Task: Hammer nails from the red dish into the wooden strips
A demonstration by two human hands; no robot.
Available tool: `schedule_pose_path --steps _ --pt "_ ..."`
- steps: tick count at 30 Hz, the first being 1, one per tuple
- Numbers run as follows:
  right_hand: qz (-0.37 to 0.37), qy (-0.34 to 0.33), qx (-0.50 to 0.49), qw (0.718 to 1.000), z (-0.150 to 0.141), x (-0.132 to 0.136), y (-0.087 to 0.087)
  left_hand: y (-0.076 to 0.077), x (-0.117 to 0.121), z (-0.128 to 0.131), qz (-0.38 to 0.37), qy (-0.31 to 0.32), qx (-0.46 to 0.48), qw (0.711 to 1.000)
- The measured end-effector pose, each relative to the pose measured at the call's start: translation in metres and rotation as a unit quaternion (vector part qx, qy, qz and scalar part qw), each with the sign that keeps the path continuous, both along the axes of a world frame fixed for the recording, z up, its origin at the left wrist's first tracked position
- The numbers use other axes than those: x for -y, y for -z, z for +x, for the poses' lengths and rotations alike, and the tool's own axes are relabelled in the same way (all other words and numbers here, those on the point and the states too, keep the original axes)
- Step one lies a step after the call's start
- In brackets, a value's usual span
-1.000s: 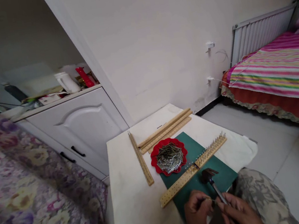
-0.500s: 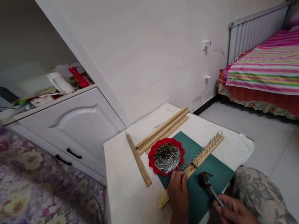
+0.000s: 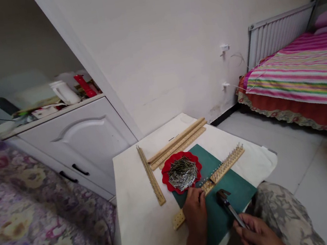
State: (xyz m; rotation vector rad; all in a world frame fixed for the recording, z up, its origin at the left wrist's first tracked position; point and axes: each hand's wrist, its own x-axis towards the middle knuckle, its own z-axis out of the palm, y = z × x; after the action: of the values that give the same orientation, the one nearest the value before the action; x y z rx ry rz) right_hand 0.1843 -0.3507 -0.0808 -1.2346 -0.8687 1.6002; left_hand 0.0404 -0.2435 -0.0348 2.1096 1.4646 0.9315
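Nails (image 3: 183, 173) lay heaped in a scalloped red dish (image 3: 166, 180) as a person worked bare-handed at a white table (image 3: 140, 233). Just on the near side of the dish, the left hand (image 3: 194, 204) had its fingers drawn together at a holed wooden strip (image 3: 229, 164); whether they pinched a nail could not be seen. The strip slanted past the dish, nails standing along its stretch to the dish's right. A green mat (image 3: 214, 216) lay partly beneath both, likely to shield the tabletop. Nearer and right of the dish, the right hand (image 3: 255, 230) was wrapped around a hammer (image 3: 231, 210) by its handle, leaving the head free. Other strips (image 3: 179, 141) lay beyond and left of the dish, seemingly kept out of the way.
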Motion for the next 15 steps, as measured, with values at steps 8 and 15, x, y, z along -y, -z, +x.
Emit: schedule_pose_path --steps 8,15 --pt "0.04 -0.025 0.0 0.999 0.0 -0.009 -0.043 0.004 -0.002 0.0 -0.008 0.001 0.021 1.0" --pt "0.056 -0.046 0.006 0.997 -0.014 -0.032 -0.076 0.008 -0.004 -0.001 -0.021 -0.008 0.036 0.999"
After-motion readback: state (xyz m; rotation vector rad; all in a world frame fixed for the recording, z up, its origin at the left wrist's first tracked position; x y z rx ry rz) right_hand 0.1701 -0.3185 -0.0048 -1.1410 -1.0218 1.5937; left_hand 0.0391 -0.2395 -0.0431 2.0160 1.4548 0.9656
